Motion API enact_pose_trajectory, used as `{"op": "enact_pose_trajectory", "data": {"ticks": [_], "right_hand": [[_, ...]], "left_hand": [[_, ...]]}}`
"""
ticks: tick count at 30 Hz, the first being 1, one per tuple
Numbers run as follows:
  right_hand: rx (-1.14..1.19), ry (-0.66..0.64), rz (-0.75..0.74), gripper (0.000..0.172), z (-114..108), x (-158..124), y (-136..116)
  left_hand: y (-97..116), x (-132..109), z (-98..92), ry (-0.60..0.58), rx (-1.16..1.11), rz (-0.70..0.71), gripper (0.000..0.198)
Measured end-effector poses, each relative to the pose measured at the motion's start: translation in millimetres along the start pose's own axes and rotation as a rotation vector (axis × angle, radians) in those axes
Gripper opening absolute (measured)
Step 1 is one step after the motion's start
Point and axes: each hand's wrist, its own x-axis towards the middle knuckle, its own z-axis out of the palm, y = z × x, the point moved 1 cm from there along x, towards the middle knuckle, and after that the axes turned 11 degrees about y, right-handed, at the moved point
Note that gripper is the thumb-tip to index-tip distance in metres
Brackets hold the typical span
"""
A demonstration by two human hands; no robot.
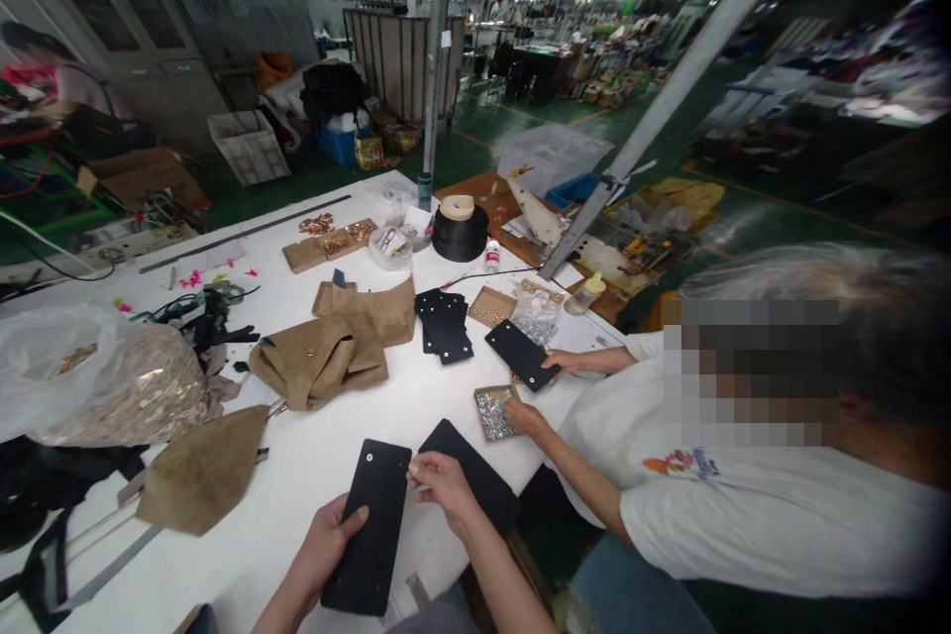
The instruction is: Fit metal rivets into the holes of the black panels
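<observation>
My left hand [332,540] grips the lower left edge of a long black rectangular panel [371,515] lying on the white table [312,456], thumb on top. My right hand [438,480] is closed in a pinch at the panel's upper right edge, holding something small I cannot make out. A second black panel [475,475] lies just right of it, partly under my right wrist.
A co-worker in a white shirt [743,505] sits at my right, one hand in a small box of metal studs [494,413], the other on a black panel [522,354]. Tan fabric pieces [319,357], a black panel stack [444,325], a tape roll [460,228] and a plastic bag [111,386] lie around.
</observation>
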Motion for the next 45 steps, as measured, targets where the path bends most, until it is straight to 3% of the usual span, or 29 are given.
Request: {"op": "enact_pose_trajectory", "data": {"ticks": [6,10,16,21,31,36,42,45], "right_hand": [[0.059,0.027,0.001,0.056,-6,0,6],[0.087,-0.006,0.003,0.051,-10,2,11],[-0.007,0.02,-0.128,0.043,-7,7,14],[-0.045,-0.026,-0.082,0.047,3,12,18],[-0.09,0.01,-0.181,0.041,6,17,26],[-0.011,0.051,-0.127,0.071,7,18,27],[-0.143,-0.113,-0.078,0.041,5,18,26],[-0.254,-0.027,-0.161,0.03,5,17,25]], "left_hand": [[-6,3,0.0,-0.023,-0.01,-0.02,0.056],[-8,5,-2.1,-0.024,-0.006,0.003,0.055],[-7,2,-1.2,-0.029,-0.001,-0.002,0.055],[-3,2,1.3,-0.048,0.013,-0.007,0.053],[1,0,4.0,-0.028,0.116,0.063,0.04],[4,0,5.4,-0.036,0.15,0.078,0.041],[-1,2,0.0,-0.02,0.21,0.099,0.034],[-2,2,0.6,-0.018,0.231,0.111,0.033]]}}
